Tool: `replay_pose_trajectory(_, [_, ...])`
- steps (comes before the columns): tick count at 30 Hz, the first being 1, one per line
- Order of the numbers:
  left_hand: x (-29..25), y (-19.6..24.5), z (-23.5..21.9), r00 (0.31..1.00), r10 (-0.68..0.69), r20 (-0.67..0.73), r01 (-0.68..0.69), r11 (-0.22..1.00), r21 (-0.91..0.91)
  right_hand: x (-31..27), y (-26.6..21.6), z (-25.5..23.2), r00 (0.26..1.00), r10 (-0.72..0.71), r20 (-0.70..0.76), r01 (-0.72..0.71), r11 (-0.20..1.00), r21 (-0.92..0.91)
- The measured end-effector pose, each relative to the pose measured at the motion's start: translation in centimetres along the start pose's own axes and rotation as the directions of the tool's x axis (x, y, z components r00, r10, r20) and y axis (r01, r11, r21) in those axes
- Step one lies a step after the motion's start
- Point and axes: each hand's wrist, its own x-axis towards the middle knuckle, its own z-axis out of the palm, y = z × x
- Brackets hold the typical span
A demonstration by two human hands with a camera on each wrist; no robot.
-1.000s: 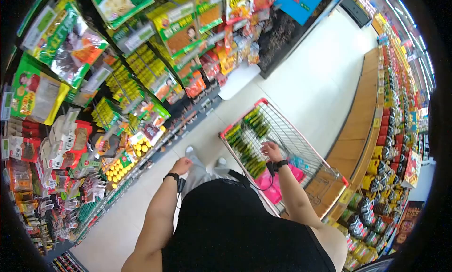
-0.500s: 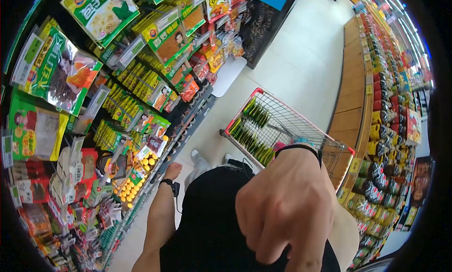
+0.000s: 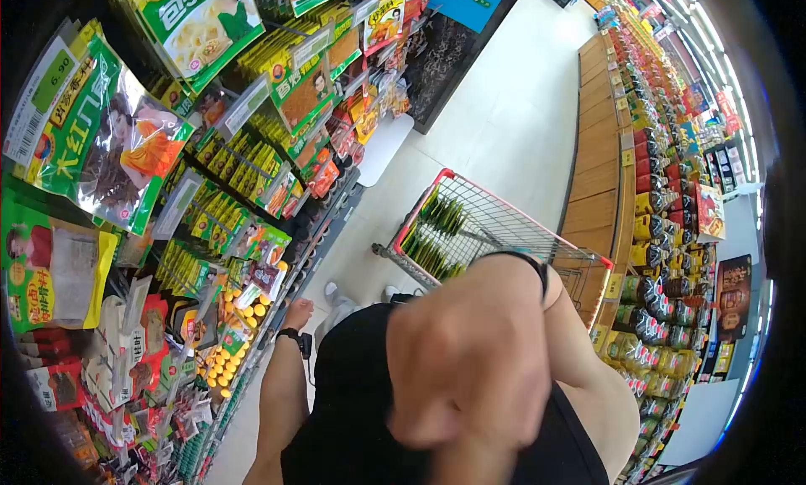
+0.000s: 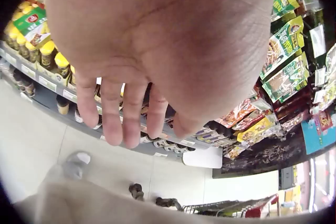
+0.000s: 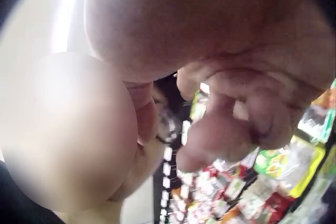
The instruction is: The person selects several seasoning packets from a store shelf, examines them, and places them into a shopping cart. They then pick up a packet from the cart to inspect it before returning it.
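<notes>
My right hand (image 3: pixel 478 342) is raised close in front of the head camera, blurred and large, over the black top (image 3: pixel 353 401). In the right wrist view its fingers (image 5: pixel 215 140) are curled close by a person's face, with nothing seen in them. My left hand (image 3: pixel 298 314) hangs low at my side, beside the shelf's lower edge. From the left wrist, its fingers (image 4: pixel 122 113) hang loosely and hold nothing. Beyond the right arm stands a wire shopping cart (image 3: pixel 529 220) with a red rim, holding rows of green packets (image 3: pixel 441 212). The raised arm hides part of the cart.
On the left, a shelf bears hanging seasoning packets (image 3: pixel 117 137) and yellow-lidded jars (image 3: pixel 222 372). To the right runs a wooden display (image 3: pixel 596 183) with rows of bottles (image 3: pixel 646 275). A dark pillar (image 3: pixel 445 57) stands ahead, and pale floor (image 3: pixel 504 107) stretches between.
My right hand has risen from over the cart up to the front of the head camera, its fingers curling. The left hand stays low. The view has shifted, bringing the left shelf nearer.
</notes>
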Motion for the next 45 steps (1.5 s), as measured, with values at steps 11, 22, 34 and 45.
replay_pose_trajectory(11, [1.5,-0.8,-2.5,0.997,-0.054,0.058,0.056,0.998,-0.038,-32.8,33.5,2.5,-0.070,0.325,-0.943,-0.997,-0.060,0.053])
replay_pose_trajectory(22, [4.7,0.5,-8.3,0.967,0.045,0.250,-0.137,0.921,0.364,-34.7,38.8,11.2,-0.412,0.531,-0.741,-0.911,-0.257,0.322])
replay_pose_trajectory(34, [2.4,9.5,-7.5,0.974,0.142,0.178,-0.206,0.883,0.422,-39.2,41.9,4.9,-0.082,0.862,-0.500,-0.993,-0.030,0.111])
replay_pose_trajectory(45, [4.4,4.3,1.5,0.971,0.064,0.228,-0.166,0.870,0.464,-44.5,44.1,2.2,0.175,0.739,-0.651,-0.974,0.225,-0.008])
